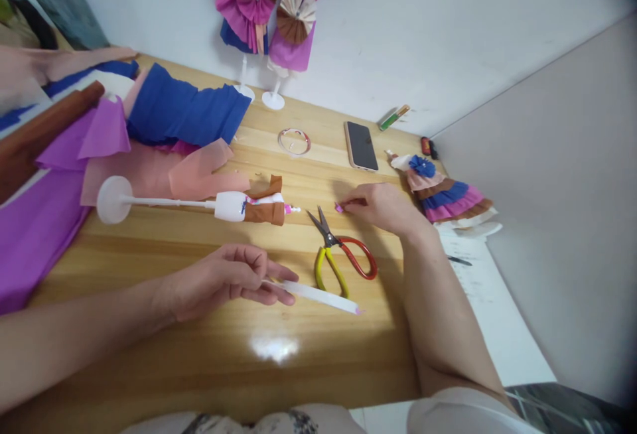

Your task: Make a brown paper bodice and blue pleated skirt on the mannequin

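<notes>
Pinching a slender white strip (322, 297) in the left hand (233, 278), a tiny purple scrap (339, 208) in the right hand (381, 205), at twelve o'clock from loop-handled metal scissors (329, 240).

Tabletop (209, 367): wood, smooth, glossy. Scissors (329, 240): metal blades, smooth plastic-looking handles. White strip (323, 296): smooth, material unclear. Blue sheet (184, 110): matt, wrinkled, crepe-paper-like.

A wooden tabletop (209, 361), bright glare (273, 348) on it, stands against a pale wall (423, 22)
</notes>
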`<state>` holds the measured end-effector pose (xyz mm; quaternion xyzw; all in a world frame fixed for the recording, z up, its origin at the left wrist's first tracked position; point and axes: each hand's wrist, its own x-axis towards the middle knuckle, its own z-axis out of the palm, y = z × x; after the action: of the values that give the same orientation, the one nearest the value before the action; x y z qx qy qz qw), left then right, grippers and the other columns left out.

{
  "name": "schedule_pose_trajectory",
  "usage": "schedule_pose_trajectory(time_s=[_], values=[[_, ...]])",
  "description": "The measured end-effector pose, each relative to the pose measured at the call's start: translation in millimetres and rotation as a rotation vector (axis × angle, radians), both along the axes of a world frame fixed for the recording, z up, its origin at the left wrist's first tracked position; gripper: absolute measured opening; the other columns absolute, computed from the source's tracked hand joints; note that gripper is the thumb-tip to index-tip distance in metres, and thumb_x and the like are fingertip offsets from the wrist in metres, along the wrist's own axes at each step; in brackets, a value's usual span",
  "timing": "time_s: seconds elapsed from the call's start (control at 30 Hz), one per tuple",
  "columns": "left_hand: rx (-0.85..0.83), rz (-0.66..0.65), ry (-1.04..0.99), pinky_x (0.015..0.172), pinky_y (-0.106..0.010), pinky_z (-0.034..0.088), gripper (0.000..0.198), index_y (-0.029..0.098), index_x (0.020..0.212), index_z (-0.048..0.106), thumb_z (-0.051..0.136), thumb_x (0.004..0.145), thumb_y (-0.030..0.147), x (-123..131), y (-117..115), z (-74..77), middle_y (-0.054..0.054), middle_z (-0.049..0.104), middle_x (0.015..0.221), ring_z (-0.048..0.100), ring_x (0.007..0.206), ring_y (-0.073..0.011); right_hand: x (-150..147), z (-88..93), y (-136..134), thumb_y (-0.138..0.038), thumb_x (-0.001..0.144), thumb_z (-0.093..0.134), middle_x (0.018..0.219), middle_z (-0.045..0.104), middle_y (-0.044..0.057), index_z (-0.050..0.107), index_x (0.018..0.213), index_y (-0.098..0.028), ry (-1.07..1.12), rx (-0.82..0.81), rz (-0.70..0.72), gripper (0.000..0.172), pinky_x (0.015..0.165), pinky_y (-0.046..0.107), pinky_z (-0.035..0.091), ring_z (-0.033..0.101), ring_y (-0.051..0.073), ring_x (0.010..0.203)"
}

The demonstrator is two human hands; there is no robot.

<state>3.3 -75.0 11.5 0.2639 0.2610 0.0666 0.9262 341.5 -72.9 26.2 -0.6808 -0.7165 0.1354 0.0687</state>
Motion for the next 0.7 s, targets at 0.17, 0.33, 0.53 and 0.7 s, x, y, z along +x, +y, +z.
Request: schedule_pose_trajectory(time_s=[0.17,0.33,0.53,0.7], values=[[-0.001,0.005,-0.020,0.077,-0.022,0.057,0.011,0.011,0.064,0.062,0.072,0.069,0.011,-0.5,-0.3,-1.6,-0.014,0.075,0.114,0.076,0.096,-0.0272,-11.9,4.3,1.3,-0.014,0.077,0.066,0.074,0.077,0.001,0.070,0.082,-0.022,0.077,-0.159,-0.046,0.011,0.064,0.028,0.047,0.070,0.019,0.067],[-0.005,0.000,-0.022,0.076,-0.021,0.057,0.010,0.011,0.063,0.063,0.071,0.069,0.010,0.2,1.4,0.0,-0.014,0.075,0.113,0.076,0.095,-0.0269,-14.3,12.2,-1.0,-0.011,0.075,0.063,0.078,0.077,0.001,0.070,0.083,-0.023,0.057,-0.154,0.016,0.016,0.066,0.026,0.048,0.069,0.018,0.070],[-0.016,-0.009,-0.020,0.077,-0.021,0.058,0.011,0.011,0.063,0.063,0.072,0.069,0.010,0.8,2.0,1.6,-0.013,0.076,0.113,0.076,0.095,-0.0266,-23.8,4.7,0.8,-0.014,0.076,0.064,0.080,0.073,0.006,0.072,0.079,-0.019,-0.041,-0.122,0.001,0.010,0.067,0.028,0.045,0.066,0.019,0.070],[-0.024,0.013,-0.010,0.076,-0.021,0.058,0.012,0.011,0.062,0.063,0.073,0.068,0.011,1.5,1.0,1.9,-0.013,0.076,0.112,0.077,0.093,-0.0265,-31.7,-1.9,3.6,-0.008,0.079,0.054,0.080,0.074,0.007,0.070,0.078,-0.019,-0.112,-0.055,-0.047,0.019,0.067,0.028,0.041,0.064,0.020,0.072]])
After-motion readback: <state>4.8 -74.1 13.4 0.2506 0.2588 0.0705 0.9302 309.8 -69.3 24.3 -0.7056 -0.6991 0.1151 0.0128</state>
